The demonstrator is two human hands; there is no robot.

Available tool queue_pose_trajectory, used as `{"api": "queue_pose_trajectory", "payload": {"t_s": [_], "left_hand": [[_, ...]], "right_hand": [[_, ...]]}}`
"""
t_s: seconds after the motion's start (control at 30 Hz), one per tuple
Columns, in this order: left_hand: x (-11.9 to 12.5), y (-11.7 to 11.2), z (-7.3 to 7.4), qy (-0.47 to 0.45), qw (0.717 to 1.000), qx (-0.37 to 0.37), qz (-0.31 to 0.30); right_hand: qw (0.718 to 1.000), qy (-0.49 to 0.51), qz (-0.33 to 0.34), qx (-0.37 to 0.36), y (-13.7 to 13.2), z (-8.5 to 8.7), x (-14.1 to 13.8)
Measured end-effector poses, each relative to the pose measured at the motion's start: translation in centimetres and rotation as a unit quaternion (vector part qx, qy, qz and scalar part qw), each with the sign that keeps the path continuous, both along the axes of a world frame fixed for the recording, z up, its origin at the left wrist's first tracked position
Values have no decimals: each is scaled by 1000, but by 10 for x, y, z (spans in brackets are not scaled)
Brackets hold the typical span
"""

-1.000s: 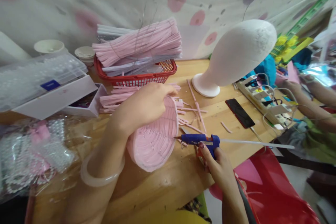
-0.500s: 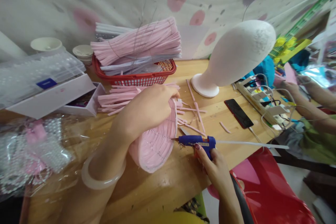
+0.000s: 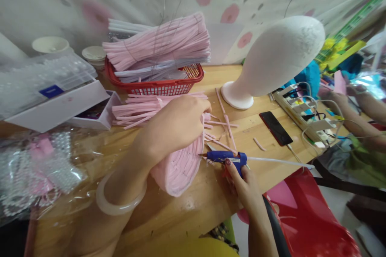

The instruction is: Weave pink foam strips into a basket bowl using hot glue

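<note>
My left hand (image 3: 183,122) is closed over the upper edge of a pink piece built from rows of pipe cleaners (image 3: 182,170), a rounded, hollow-looking form held tilted above the table. Its fingertips are mostly hidden behind the rim. In my right hand (image 3: 241,180) is a blue hot glue gun (image 3: 223,156), gripped by its handle. The nozzle points left and meets, or nearly meets, the pink rim. A long clear glue stick (image 3: 280,162) sticks out of the gun's back. Behind my left hand lies a bundle of cut pink pipe cleaners (image 3: 132,112).
A red basket (image 3: 163,88) heaped with pipe cleaners stands behind. Right of it are a white foam head (image 3: 277,56), a phone (image 3: 275,128) and a power strip (image 3: 304,112) with cables. Bagged beads (image 3: 57,168) lie left. Another person's arms (image 3: 346,108) are at far right.
The pink piece has turned slightly, showing less of its face. The glue gun's nozzle stays by its rim, a little higher, and the glue stick's angle has shifted. The view has moved slightly.
</note>
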State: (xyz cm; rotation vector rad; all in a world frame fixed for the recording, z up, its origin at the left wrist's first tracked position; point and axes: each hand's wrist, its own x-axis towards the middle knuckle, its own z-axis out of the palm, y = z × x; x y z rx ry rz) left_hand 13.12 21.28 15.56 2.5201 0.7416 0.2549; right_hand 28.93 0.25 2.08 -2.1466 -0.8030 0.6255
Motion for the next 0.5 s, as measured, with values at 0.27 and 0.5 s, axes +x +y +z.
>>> {"api": "queue_pose_trajectory", "payload": {"t_s": [0.27,0.5], "left_hand": [[4,-4,-5,6,1000,14,10],[3,-3,-6,11,1000,29,-5]], "right_hand": [[1000,2,-13,5,2,-4,0],[1000,-3,-19,-3,4,-6,-2]]}}
